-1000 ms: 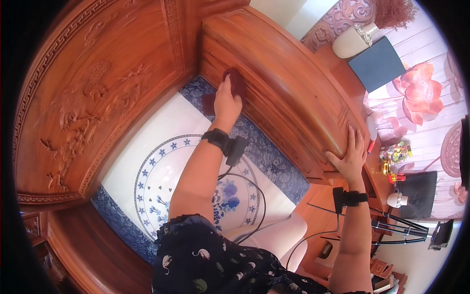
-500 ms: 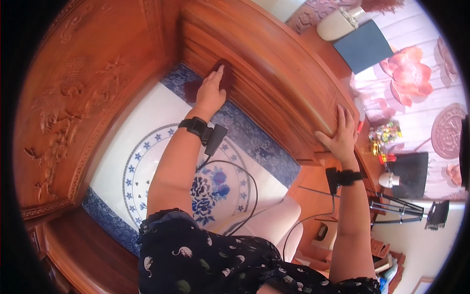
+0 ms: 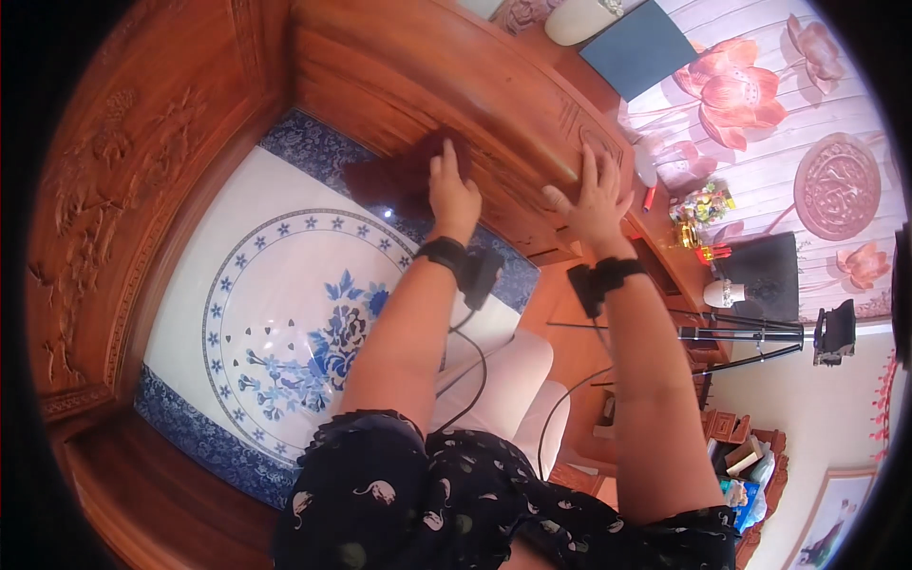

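Observation:
My left hand (image 3: pixel 454 195) holds a dark maroon cloth (image 3: pixel 404 176) against the inner face of a brown wooden side panel (image 3: pixel 427 81). Its fingers lie over the cloth, and part of the cloth hangs down to the seat mat. On the panel's rounded top, close to its front end, my right hand (image 3: pixel 597 199) rests with the fingers spread and nothing in it. Beneath my left arm lies a white seat mat (image 3: pixel 223 204) with blue flowers and a dark blue patterned border.
A carved wooden backrest (image 3: pixel 133 161) rises at the left. Beyond the panel, a wooden top (image 3: pixel 636 214) bears a red marker (image 3: pixel 650 198), a white vase (image 3: pixel 575 19) and a dark board (image 3: pixel 638 49). A black tripod (image 3: pixel 750 332) stands at right. Cables run from both wrist straps.
My left hand has slid with the cloth along the panel, away from the backrest corner and toward my right hand. My right hand stays on the panel top. The whole view has shifted.

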Demonstrator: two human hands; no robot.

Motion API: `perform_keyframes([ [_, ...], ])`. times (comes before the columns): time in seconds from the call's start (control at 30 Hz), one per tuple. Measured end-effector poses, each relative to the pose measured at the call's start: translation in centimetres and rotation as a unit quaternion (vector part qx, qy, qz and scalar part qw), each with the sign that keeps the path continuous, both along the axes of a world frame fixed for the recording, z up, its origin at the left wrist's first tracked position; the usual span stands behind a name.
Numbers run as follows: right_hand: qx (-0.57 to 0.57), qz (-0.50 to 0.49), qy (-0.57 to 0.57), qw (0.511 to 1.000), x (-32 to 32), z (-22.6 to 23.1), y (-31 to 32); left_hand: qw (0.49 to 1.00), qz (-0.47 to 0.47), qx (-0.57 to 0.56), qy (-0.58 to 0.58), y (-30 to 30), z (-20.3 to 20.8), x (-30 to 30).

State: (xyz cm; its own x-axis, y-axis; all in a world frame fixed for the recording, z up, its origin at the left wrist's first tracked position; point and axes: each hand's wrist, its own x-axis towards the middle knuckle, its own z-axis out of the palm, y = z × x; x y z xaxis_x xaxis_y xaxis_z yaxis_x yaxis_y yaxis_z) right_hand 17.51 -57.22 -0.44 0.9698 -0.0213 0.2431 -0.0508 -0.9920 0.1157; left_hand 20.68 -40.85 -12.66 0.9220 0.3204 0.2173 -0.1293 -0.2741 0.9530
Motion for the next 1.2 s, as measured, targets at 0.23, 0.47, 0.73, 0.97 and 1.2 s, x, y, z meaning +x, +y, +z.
perform_keyframes([
  [0.23,0.083,0.117,-0.109,0.984,-9.0,-2.6,-0.1,0.987,-0.149,-0.053,-0.006,-7.1,0.0,-6.3],
  [0.47,0.146,0.049,-0.040,0.987,-18.5,-2.8,-5.7,0.978,0.014,-0.207,-0.027,-4.1,-0.5,-1.9],
  [0.73,0.188,-0.102,-0.010,0.977,-26.9,-5.1,-11.0,0.927,0.127,-0.344,-0.072,8.1,1.5,8.2],
  [0.97,0.215,-0.093,0.003,0.972,-26.5,-5.3,-10.2,0.964,0.050,-0.246,-0.086,-1.7,2.2,2.9],
  [1.2,0.212,-0.058,0.017,0.975,-24.8,-4.0,-8.3,0.971,-0.089,-0.200,-0.094,-11.9,2.3,-5.2],
])
